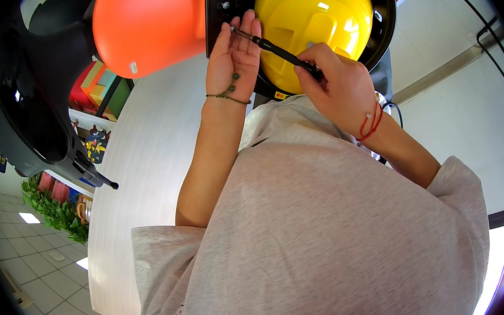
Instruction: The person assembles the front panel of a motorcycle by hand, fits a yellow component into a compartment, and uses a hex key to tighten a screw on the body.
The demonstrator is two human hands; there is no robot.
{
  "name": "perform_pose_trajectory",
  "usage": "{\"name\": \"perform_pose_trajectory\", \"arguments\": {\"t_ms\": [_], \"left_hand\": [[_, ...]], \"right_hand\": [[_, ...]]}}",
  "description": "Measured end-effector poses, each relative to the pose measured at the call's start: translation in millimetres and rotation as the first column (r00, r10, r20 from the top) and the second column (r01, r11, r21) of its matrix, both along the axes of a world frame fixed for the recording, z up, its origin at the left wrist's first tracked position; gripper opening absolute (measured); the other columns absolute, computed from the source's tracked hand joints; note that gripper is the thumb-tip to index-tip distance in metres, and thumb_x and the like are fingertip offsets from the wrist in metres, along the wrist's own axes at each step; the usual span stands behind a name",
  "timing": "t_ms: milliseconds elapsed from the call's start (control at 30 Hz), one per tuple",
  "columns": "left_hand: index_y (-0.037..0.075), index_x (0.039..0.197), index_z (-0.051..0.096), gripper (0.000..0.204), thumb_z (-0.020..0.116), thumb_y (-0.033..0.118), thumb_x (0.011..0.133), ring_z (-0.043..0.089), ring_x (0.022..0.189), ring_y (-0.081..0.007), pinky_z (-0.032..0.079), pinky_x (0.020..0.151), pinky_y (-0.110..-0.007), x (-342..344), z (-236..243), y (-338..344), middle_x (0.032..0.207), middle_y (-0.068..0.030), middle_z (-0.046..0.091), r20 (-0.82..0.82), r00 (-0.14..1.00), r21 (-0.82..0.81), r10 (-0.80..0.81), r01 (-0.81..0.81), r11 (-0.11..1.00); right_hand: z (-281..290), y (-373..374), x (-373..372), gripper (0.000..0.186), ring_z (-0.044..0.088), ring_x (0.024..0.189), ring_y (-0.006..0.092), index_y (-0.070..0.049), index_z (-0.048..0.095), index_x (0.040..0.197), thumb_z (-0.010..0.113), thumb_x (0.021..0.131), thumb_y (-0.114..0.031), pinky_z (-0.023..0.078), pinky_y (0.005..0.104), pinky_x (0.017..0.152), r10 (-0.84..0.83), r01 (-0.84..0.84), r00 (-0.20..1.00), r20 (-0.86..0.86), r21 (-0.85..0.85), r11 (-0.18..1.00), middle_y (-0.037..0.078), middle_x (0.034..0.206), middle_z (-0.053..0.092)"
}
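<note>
My right hand (338, 85) grips a black-handled screwdriver (282, 52), its thin metal shaft pointing up and left. My left hand (235, 58) lies palm up with its fingers stretched out. The screwdriver's tip meets a small silver piece between my left thumb and fingers, too small to name. Behind my left fingertips stands a black panel (215, 18) with a small silver fastener (226, 5). Under the screwdriver is a glossy yellow dome (278, 1) inside a round black rim (387, 5). Left of the panel is a smooth orange shell (152, 23).
A pale curved tabletop (133, 226) runs along my left. A large glossy black device (35, 109) with a thin nozzle-like end overhangs it. Beyond stand a shelf with colourful boxes (95, 84) and green plants (54, 205). Black cables (477, 9) hang on the right.
</note>
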State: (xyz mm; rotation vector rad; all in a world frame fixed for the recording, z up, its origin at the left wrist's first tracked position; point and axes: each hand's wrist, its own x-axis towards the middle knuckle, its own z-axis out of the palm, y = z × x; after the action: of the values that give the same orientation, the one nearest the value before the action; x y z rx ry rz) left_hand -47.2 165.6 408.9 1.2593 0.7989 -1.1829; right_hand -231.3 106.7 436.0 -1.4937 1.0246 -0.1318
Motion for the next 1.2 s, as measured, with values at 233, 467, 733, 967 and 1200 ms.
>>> {"name": "perform_pose_trajectory", "arguments": {"t_ms": [233, 467, 733, 967, 1200], "left_hand": [[-0.004, 0.119, 0.051, 0.027, 0.045, 0.011, 0.098, 0.056, 0.115, -0.0234, 0.042, 0.105, -0.037, -3, -6, -2, 0.120, -0.0129, 0.060, -0.006, 1.000, -0.036, -0.005, 0.005, 0.999], [-0.002, 0.116, 0.054, 0.024, 0.045, 0.010, 0.097, 0.058, 0.113, -0.0212, 0.043, 0.104, -0.037, -1, -8, 0, 0.117, -0.0118, 0.062, -0.026, 1.000, -0.101, -0.003, 0.000, 0.995], [-0.004, 0.115, 0.054, 0.024, 0.044, 0.009, 0.097, 0.058, 0.113, -0.0218, 0.043, 0.104, -0.038, 2, -9, -1, 0.117, -0.0138, 0.062, 0.003, 0.999, -0.068, 0.032, -0.032, 0.997], [-0.007, 0.116, 0.051, 0.028, 0.043, 0.013, 0.098, 0.057, 0.113, -0.0220, 0.043, 0.104, -0.038, 1, -7, -3, 0.116, -0.0137, 0.062, 0.018, 0.999, -0.012, -0.040, 0.040, 0.999], [-0.007, 0.112, 0.053, 0.024, 0.045, 0.012, 0.099, 0.061, 0.106, -0.0201, 0.047, 0.100, -0.035, -1, -7, -5, 0.110, -0.0136, 0.064, 0.056, 0.997, 0.031, -0.059, 0.057, 0.998]], "right_hand": [[-7, -6, 9, 0.011, 0.061, 0.056, 0.0260, -0.007, 0.052, 0.083, 0.060, 0.084, -0.014, 0.048, 0.0363, 0.049, 0.041, -0.044, 0.999, -0.019, -0.210, 0.977, 0.007, 0.067, 0.060], [-11, -7, 8, 0.009, 0.061, 0.057, 0.0252, -0.008, 0.054, 0.081, 0.060, 0.084, -0.015, 0.049, 0.0360, 0.049, 0.054, -0.065, 0.997, -0.052, -0.246, 0.967, 0.005, 0.069, 0.060], [-14, -7, 15, 0.008, 0.061, 0.057, 0.0254, -0.007, 0.056, 0.083, 0.059, 0.085, -0.015, 0.049, 0.0352, 0.050, 0.065, -0.076, 0.997, -0.051, -0.266, 0.961, 0.006, 0.070, 0.061], [-10, -9, 13, 0.015, 0.063, 0.059, 0.0289, -0.005, 0.057, 0.091, 0.061, 0.085, -0.018, 0.050, 0.0369, 0.053, -0.021, 0.023, 0.999, -0.029, 0.058, 0.998, 0.012, 0.072, 0.065], [-7, -9, 15, 0.022, 0.064, 0.064, 0.0319, -0.002, 0.058, 0.095, 0.064, 0.085, -0.020, 0.051, 0.0379, 0.058, -0.103, 0.107, 0.994, -0.028, 0.244, 0.964, 0.016, 0.077, 0.066]]}}
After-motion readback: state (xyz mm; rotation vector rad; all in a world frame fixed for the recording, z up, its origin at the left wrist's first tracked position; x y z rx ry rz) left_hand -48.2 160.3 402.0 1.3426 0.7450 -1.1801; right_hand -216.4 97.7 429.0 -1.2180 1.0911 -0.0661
